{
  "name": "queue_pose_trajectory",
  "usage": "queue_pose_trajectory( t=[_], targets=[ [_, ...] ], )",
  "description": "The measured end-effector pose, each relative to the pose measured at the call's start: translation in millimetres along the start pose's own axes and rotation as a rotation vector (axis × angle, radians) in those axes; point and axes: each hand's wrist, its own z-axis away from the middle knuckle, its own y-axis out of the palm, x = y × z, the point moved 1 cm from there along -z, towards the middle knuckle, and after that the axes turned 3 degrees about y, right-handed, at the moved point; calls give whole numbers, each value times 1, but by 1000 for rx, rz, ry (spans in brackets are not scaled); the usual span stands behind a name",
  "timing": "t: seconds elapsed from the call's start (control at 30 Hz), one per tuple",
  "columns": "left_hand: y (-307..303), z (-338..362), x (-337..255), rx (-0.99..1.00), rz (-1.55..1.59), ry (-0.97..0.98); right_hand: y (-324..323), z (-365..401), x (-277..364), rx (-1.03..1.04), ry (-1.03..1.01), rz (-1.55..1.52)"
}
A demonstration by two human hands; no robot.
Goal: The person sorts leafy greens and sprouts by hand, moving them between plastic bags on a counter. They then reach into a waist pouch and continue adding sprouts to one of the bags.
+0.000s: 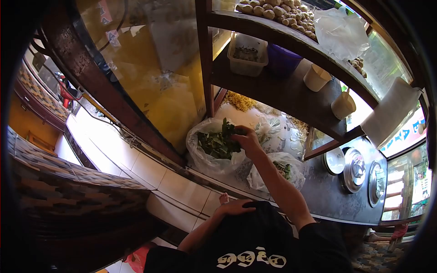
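My right hand (pixel 246 138) is closed on some dark leafy greens (pixel 229 136) at the right side of an open clear plastic bag (pixel 195 152). More greens (pixel 213 144) fill that bag. Against the front of my black shirt (pixel 255 232), my left hand (pixel 237 207) lies flat, holding nothing. Below my right forearm is a second clear plastic bag (pixel 297 170) with green vegetables in it. Pale noodle-like strands in plastic (pixel 267 129) lie just beyond my right hand, and a yellow noodle heap (pixel 240 101) is farther back.
Above the counter, a dark shelf (pixel 282 91) holds a clear tub (pixel 247 66), a purple container (pixel 283 59) and two pale cups (pixel 317 77). Round brown balls (pixel 277 11) fill the top shelf. Metal lids (pixel 358 169) sit at right. A wooden post (pixel 204 59) stands left of the shelves.
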Motion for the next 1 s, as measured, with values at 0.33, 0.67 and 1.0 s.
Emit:
queue_pose_trajectory(
  t=[0.33,0.67,1.0],
  targets=[
    [-2,9,-8,-10,-21,-15,10,-21,-7,249,-381,886],
    [78,-89,167,99,168,-164,-85,83,84,158,-194,357],
    [63,-85,116,211,74,-205,-166,136,3,129,-10,926]
  ],
)
